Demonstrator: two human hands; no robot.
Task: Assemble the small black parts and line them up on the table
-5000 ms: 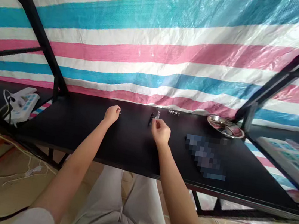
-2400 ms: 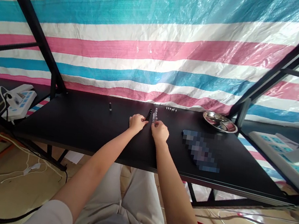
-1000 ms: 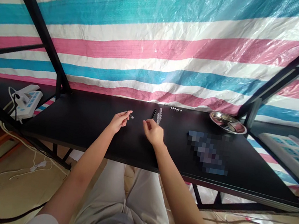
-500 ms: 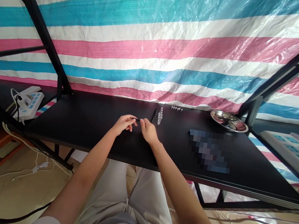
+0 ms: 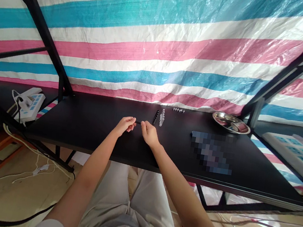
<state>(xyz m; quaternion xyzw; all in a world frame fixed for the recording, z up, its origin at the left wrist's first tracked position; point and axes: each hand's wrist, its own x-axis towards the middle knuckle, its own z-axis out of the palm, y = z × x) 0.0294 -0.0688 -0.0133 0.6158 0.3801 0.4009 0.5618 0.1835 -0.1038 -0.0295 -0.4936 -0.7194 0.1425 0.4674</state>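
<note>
A person sits at a black bench (image 5: 86, 126) with both bare arms stretched forward, seen from a camera on their head. The left hand (image 5: 124, 125) and the right hand (image 5: 148, 133) are close together over the middle of the bench, fingertips facing each other. Between them they pinch a small dark slender piece (image 5: 138, 122), each hand closed on one end of it; it is too small to make out in detail. The piece is held just above the bench surface, a little nearer the person than the other small parts.

Just beyond the right hand stands a short row of small black pieces (image 5: 156, 116), and right beside it a row of small clear pieces (image 5: 162, 117). Further back, near the far edge, lies a line of tiny silver parts (image 5: 179, 110). To the right sits a shallow metal dish (image 5: 231, 122), and nearer the person a blurred rectangular patch (image 5: 211, 151) lies on the bench.

At the far left a white power strip (image 5: 31, 101) rests on a lower surface with cables trailing to the floor. A tarpaulin (image 5: 162, 46) striped pink, blue and white hangs behind the bench, held by a black metal frame (image 5: 39, 23)
</note>
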